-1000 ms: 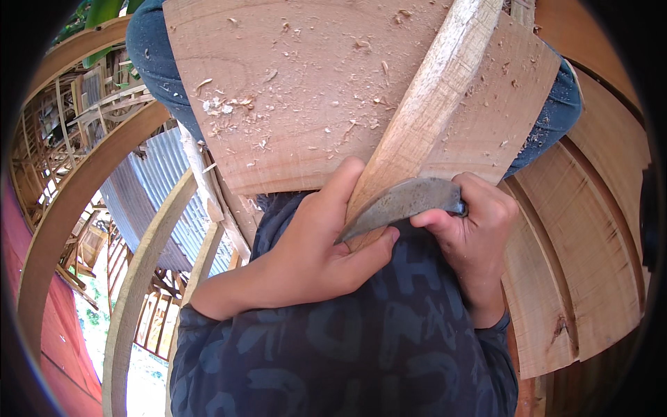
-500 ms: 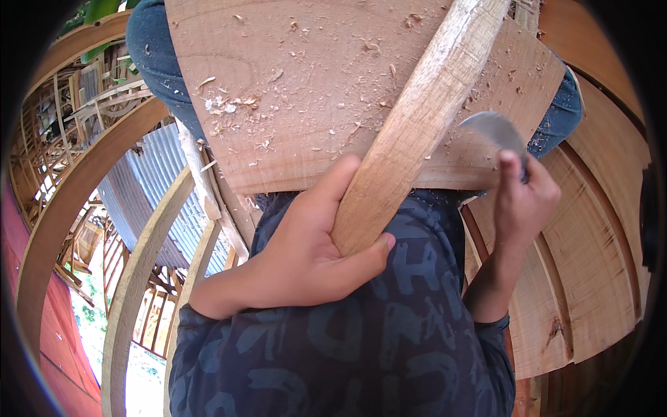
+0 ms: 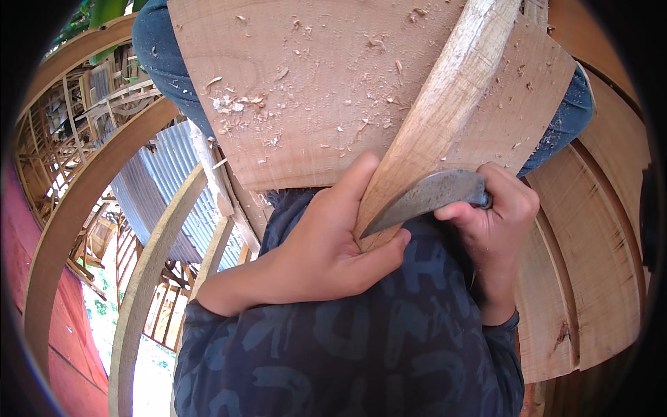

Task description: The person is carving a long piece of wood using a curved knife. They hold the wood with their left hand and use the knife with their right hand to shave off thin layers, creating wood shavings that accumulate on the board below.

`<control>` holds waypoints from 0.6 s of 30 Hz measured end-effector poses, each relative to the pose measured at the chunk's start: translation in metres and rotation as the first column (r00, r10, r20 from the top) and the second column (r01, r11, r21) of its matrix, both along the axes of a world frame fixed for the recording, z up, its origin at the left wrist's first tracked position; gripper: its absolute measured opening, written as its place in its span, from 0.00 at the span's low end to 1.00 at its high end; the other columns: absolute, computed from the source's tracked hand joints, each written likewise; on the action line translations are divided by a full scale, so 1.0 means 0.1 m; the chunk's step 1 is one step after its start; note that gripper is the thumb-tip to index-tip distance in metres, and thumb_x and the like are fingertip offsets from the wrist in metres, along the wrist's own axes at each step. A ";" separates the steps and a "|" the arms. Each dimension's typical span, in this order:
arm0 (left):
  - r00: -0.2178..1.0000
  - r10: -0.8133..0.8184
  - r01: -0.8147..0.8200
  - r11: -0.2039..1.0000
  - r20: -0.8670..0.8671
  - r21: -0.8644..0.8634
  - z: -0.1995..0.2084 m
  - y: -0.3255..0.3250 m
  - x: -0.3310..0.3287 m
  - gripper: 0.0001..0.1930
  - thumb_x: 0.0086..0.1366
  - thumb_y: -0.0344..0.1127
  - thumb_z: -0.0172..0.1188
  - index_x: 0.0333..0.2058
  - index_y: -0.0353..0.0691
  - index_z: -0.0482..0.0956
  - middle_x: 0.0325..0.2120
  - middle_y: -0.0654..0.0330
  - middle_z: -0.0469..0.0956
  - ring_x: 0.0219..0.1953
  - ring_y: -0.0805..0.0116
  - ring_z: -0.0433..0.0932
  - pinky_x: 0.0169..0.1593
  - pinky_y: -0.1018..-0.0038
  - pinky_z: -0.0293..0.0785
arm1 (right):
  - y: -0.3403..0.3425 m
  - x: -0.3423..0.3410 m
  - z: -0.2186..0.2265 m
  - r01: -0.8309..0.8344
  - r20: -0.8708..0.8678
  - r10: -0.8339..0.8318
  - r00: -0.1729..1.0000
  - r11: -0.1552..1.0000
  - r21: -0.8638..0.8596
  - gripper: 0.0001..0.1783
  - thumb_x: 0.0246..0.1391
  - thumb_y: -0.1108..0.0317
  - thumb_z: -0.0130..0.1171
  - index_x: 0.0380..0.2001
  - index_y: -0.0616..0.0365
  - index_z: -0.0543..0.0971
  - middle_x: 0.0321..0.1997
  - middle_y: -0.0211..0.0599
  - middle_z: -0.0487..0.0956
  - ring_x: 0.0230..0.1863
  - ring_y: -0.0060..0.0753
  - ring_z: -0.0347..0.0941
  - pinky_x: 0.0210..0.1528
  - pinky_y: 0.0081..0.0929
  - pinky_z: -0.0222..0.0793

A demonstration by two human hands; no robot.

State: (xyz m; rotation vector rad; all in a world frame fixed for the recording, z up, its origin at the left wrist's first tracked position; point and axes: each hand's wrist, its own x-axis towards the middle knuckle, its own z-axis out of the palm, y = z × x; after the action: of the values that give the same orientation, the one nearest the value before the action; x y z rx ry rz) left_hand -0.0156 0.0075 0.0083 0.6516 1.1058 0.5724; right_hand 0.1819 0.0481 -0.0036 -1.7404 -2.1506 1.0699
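Observation:
My left hand (image 3: 333, 240) is wrapped round the near end of a long, pale piece of wood (image 3: 438, 111), which slants up and away to the right. In my right hand (image 3: 500, 215) is a curved knife (image 3: 434, 194) with a dull grey blade, gripped at its handle. The blade lies across the near end of the wood, its tip close to my left thumb and fingers. Under the wood, a flat wooden board (image 3: 306, 104) rests over my legs. My fingers hide most of the knife's handle.
Shavings and chips (image 3: 240, 104) are scattered over the board. Curved wooden ribs (image 3: 149, 278) rise at the left, with corrugated metal sheets (image 3: 163, 187) beyond them. Curved planking (image 3: 590, 257) runs along the right side.
My right hand has brought the knife left and down, from beside the wood onto its near end. My left hand keeps its hold on the wood.

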 end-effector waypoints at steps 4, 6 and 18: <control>1.000 -0.001 0.001 1.000 0.000 0.003 -0.01 0.01 0.03 0.34 0.56 0.23 0.58 0.58 0.34 0.50 0.31 0.60 0.72 0.25 0.80 0.70 0.26 0.84 0.65 | 0.08 0.10 -0.06 0.027 0.121 -0.048 0.991 0.985 0.169 0.37 0.21 0.37 0.68 0.08 0.59 0.62 0.08 0.36 0.58 0.11 0.36 0.55 0.15 0.27 0.54; 1.000 0.004 -0.004 1.000 -0.005 0.001 0.00 0.01 0.01 0.33 0.56 0.23 0.57 0.57 0.34 0.50 0.31 0.59 0.72 0.25 0.79 0.70 0.27 0.83 0.66 | 0.12 0.24 -0.14 0.079 0.132 -0.112 0.985 0.970 0.230 0.36 0.30 0.37 0.67 0.11 0.62 0.66 0.09 0.34 0.59 0.11 0.31 0.55 0.16 0.26 0.53; 1.000 0.003 -0.003 1.000 -0.003 -0.026 -0.02 0.05 0.06 0.32 0.55 0.22 0.57 0.56 0.33 0.52 0.33 0.58 0.72 0.30 0.78 0.71 0.32 0.83 0.67 | 0.09 0.14 0.07 0.106 -0.095 -0.113 0.989 0.991 -0.079 0.34 0.29 0.36 0.67 0.13 0.61 0.71 0.10 0.33 0.62 0.13 0.28 0.62 0.17 0.24 0.57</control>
State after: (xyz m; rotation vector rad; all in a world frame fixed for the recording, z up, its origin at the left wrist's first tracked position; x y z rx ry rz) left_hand -0.0092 0.0121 0.0059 0.6290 1.1159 0.5592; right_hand 0.1963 0.0570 0.0038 -1.7740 -1.9561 1.1946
